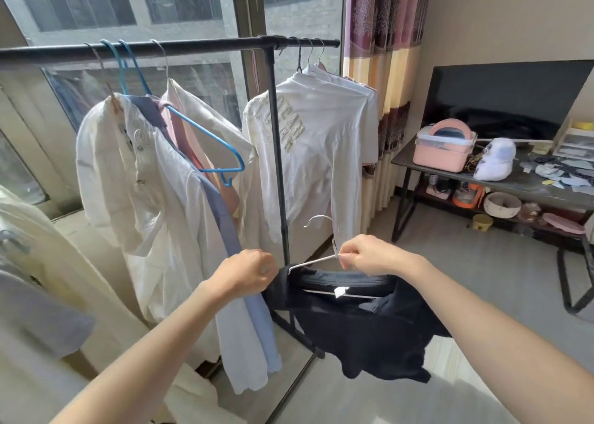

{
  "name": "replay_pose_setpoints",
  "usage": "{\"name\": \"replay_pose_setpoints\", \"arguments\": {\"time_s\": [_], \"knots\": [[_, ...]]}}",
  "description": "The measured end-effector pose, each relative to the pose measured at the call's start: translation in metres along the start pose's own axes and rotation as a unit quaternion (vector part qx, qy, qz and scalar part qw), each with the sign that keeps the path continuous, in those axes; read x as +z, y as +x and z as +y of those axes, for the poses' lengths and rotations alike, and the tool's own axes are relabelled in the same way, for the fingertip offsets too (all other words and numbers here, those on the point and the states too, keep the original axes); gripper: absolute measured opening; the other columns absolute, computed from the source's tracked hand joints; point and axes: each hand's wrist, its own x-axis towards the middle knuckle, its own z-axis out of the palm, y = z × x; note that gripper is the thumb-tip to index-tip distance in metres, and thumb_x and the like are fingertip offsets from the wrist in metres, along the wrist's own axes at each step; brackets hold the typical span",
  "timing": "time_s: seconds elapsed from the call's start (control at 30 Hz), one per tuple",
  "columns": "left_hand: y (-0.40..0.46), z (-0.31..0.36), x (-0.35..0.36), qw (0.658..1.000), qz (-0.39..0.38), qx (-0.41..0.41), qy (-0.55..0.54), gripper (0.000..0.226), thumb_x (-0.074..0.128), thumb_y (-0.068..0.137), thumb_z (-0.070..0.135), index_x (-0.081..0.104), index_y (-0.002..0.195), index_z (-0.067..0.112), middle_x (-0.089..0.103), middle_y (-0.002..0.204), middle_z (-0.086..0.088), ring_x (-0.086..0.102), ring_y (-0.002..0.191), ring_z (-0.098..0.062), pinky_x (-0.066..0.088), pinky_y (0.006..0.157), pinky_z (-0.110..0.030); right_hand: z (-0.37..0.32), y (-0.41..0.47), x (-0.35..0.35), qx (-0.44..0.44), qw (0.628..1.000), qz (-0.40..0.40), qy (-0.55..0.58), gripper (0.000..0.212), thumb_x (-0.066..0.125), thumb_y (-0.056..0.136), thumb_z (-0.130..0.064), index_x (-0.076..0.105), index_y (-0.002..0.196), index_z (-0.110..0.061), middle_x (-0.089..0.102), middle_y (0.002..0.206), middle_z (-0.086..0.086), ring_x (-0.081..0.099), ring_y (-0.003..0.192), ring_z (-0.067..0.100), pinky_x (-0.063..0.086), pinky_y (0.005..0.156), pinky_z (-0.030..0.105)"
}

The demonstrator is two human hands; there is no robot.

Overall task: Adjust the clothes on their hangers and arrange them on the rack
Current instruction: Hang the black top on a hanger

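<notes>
A black garment [363, 330] hangs low in the middle of the view on a white wire hanger [316, 260], below the level of the rack's rail and not on it. The hanger's hook [316, 219] curls upward at 12 o'clock from the garment; its lower bar [337, 294] shows through the neck opening, beside a small white label. The right hand [363, 254] pinches the hanger's sloping shoulder wire just under the hook, fingers curled tight round it. The left hand [247, 274], at 9 o'clock from the garment, is closed on the dark cloth at the hanger's left end (exactly how much fabric it holds is hidden by the knuckles).

Behind, the black clothes rack [193, 46] spans the view at 12 o'clock, with an upright post [276, 140] near its right end. Left of the post hang a cream shirt [135, 179], a grey-blue garment [225, 230] and a pink one, with a bare blue hanger [205, 140] tilted among them. Right of the post, a white long-sleeved top [308, 153] with raised lettering hangs in front of other pale clothes.

At 3 o'clock stands a dark table [530, 189] bearing a pink box [442, 153] and a white cap [495, 161], with a black screen [501, 102] behind. A striped curtain [385, 37] hangs at 1 o'clock.
</notes>
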Motion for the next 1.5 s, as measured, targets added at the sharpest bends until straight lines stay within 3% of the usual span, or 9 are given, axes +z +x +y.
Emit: {"name": "replay_pose_setpoints", "arguments": {"time_s": [0.17, 0.37, 0.57, 0.73, 0.87, 0.93, 1.1, 1.33, 1.5], "knots": [[-0.024, -0.028, -0.019, 0.995, 0.020, -0.055, 0.083, 0.027, 0.041, 0.094, 0.031, 0.064, 0.101, 0.020, 0.063, 0.106, -0.001, 0.058, 0.102, -0.024, 0.047, 0.077, -0.031, -0.037, 0.009, 0.028, -0.069, 0.990, -0.050, -0.117, 0.031, 0.036, 0.096, -0.028, 0.051, 0.071, -0.017, 0.067, 0.082, 0.011, 0.057, 0.051, 0.016, 0.040, 0.057, 0.027], [-0.061, -0.059, -0.054, 0.979, 0.048, -0.132, 0.151, 0.033, 0.038, 0.097, 0.038, 0.060, 0.117, 0.026, 0.060, 0.121, 0.000, 0.056, 0.111, -0.024, 0.045, 0.083, -0.032, -0.104, 0.021, 0.025, -0.161, 0.966, -0.068, -0.192, 0.027, 0.037, 0.095, -0.026, 0.054, 0.077, -0.014, 0.053, 0.053, 0.000, 0.054, 0.049, 0.016, 0.042, 0.062, 0.030], [-0.099, -0.087, -0.094, 0.939, 0.116, -0.210, 0.246, 0.033, 0.037, 0.095, 0.036, 0.063, 0.109, 0.021, 0.063, 0.113, 0.000, 0.056, 0.109, -0.022, 0.034, 0.093, -0.035, -0.178, 0.031, 0.025, -0.233, 0.965, -0.029, -0.117, 0.032, 0.040, 0.092, -0.025, 0.050, 0.062, -0.018, 0.062, 0.063, 0.006, 0.050, 0.034, 0.008, 0.045, 0.058, 0.029], [-0.125, -0.103, -0.136, 0.905, 0.147, -0.266, 0.298, 0.034, 0.038, 0.095, 0.036, 0.065, 0.105, 0.019, 0.065, 0.108, -0.001, 0.054, 0.109, -0.024, 0.028, 0.098, -0.039, -0.233, 0.041, 0.013, -0.237, 0.971, -0.013, 0.007, 0.025, 0.046, 0.085, -0.015, 0.062, 0.066, -0.011, 0.062, 0.065, 0.011, 0.055, 0.053, 0.024, 0.048, 0.050, 0.026], [-0.143, -0.118, -0.161, 0.893, 0.193, -0.301, 0.274, 0.033, 0.040, 0.094, 0.037, 0.068, 0.098, 0.020, 0.066, 0.101, -0.001, 0.053, 0.108, -0.023, 0.024, 0.102, -0.043, -0.276, 0.042, 0.008, -0.250, 0.965, -0.037, 0.068, 0.030, 0.049, 0.085, -0.005, 0.056, 0.057, -0.014, 0.047, 0.039, -0.005, 0.041, 0.030, 0.007, 0.029, 0.028, 0.013], [-0.152, -0.127, -0.168, 0.891, 0.191, -0.326, 0.250, 0.032, 0.041, 0.094, 0.037, 0.067, 0.101, 0.020, 0.063, 0.110, -0.002, 0.048, 0.116, -0.023, 0.020, 0.106, -0.048, -0.289, 0.046, 0.016, -0.240, 0.965, -0.047, 0.096, 0.032, 0.049, 0.083, -0.004, 0.054, 0.053, -0.014, 0.042, 0.030, -0.008, 0.037, 0.030, 0.009, 0.027, 0.030, 0.014], [-0.165, -0.146, -0.164, 0.905, 0.174, -0.333, 0.199, 0.031, 0.043, 0.093, 0.036, 0.063, 0.114, 0.024, 0.042, 0.140, -0.003, 0.026, 0.135, -0.023, 0.017, 0.110, -0.049, -0.294, 0.051, 0.036, -0.172, 0.975, -0.069, 0.120, 0.020, 0.040, 0.081, -0.002, 0.055, 0.068, -0.006, 0.047, 0.052, 0.006, 0.034, 0.026, 0.011, 0.025, 0.031, 0.012], [-0.158, -0.155, -0.159, 0.904, 0.208, -0.333, 0.170, 0.030, 0.044, 0.093, 0.033, 0.063, 0.114, 0.023, 0.042, 0.141, -0.004, 0.023, 0.138, -0.022, 0.010, 0.113, -0.053, -0.275, 0.066, 0.019, -0.123, 0.979, 0.047, 0.153, 0.020, 0.041, 0.082, -0.004, 0.055, 0.068, -0.004, 0.050, 0.056, 0.007, 0.043, 0.042, 0.017, 0.033, 0.038, 0.019], [-0.151, -0.154, -0.154, 0.908, 0.203, -0.329, 0.160, 0.031, 0.043, 0.094, 0.033, 0.063, 0.114, 0.022, 0.045, 0.137, -0.005, 0.022, 0.137, -0.023, 0.005, 0.113, -0.056, -0.267, 0.060, 0.019, -0.108, 0.989, 0.004, 0.098, 0.016, 0.047, 0.084, -0.003, 0.057, 0.070, -0.004, 0.053, 0.057, 0.006, 0.043, 0.043, 0.015, 0.033, 0.039, 0.022]]}}
